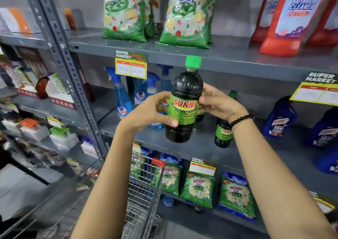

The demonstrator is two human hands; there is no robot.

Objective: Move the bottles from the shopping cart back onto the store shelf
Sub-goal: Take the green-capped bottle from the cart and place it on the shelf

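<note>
So both hands grip Sunny bottle (pixel 184 101) upright | left hand (pixel 151 110), right hand (pixel 217 103) | shelf (pixel 201 143) gap straight ahead, left of shelved bottle (pixel 224 132)

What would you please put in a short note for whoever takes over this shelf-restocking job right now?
Hands: left hand and right hand together hold one dark Sunny bottle upright in front of the middle shelf.
Done: at least one matching bottle already stands on that shelf, just right of the held one.
Left: set the held bottle beside it. The shopping cart is below; whether it holds more bottles cannot be seen.
</note>
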